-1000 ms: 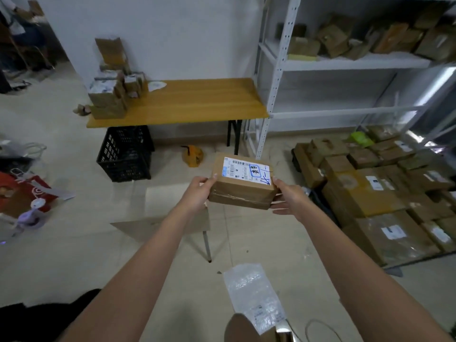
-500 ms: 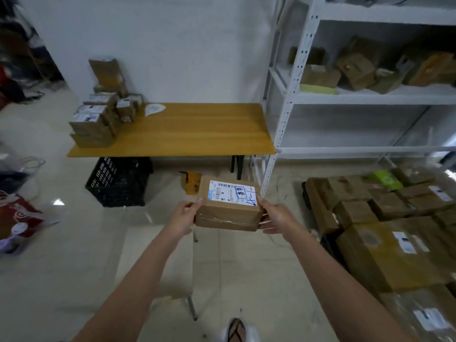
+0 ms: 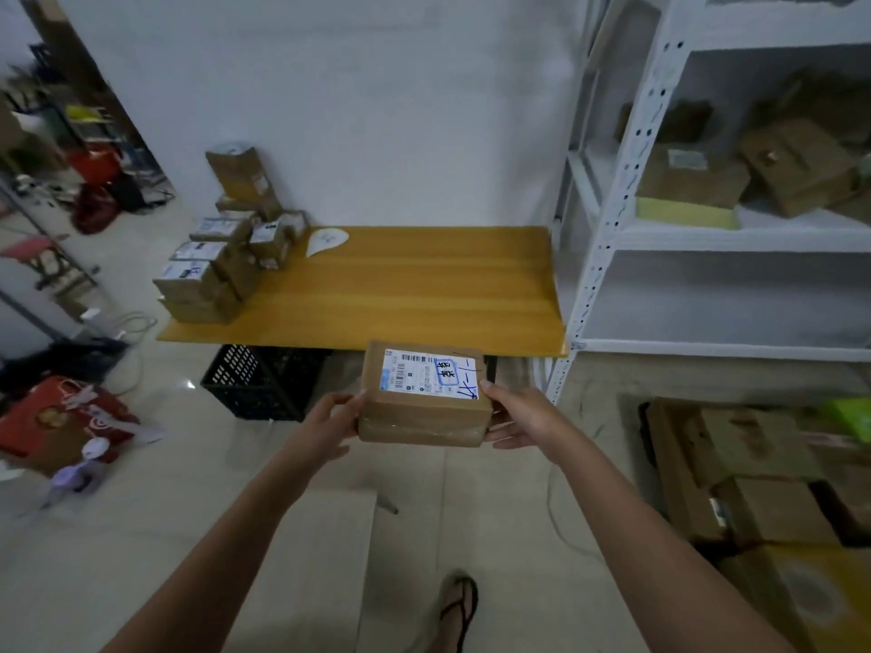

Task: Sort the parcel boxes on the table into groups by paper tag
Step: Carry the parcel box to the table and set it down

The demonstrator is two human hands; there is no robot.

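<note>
I carry a brown parcel box point(image 3: 424, 417) with a white paper tag marked in blue on its top. My left hand point(image 3: 327, 424) grips its left side and my right hand point(image 3: 521, 417) grips its right side, thumbs on the top edge. The box hangs in the air just in front of the wooden table point(image 3: 414, 294). A group of tagged parcel boxes point(image 3: 221, 266) is stacked at the table's left end, with a white paper piece point(image 3: 326, 240) beside it.
A black crate point(image 3: 264, 381) sits under the table. White metal shelving point(image 3: 660, 205) with parcels stands right of the table. More parcels point(image 3: 763, 487) are piled on the floor at right. A red bag point(image 3: 61, 417) lies at left. My sandalled foot point(image 3: 459, 605) is below.
I have walked closer to the table with the box held in both hands; the table now fills more of the view and the floor parcels have slid to the right.
</note>
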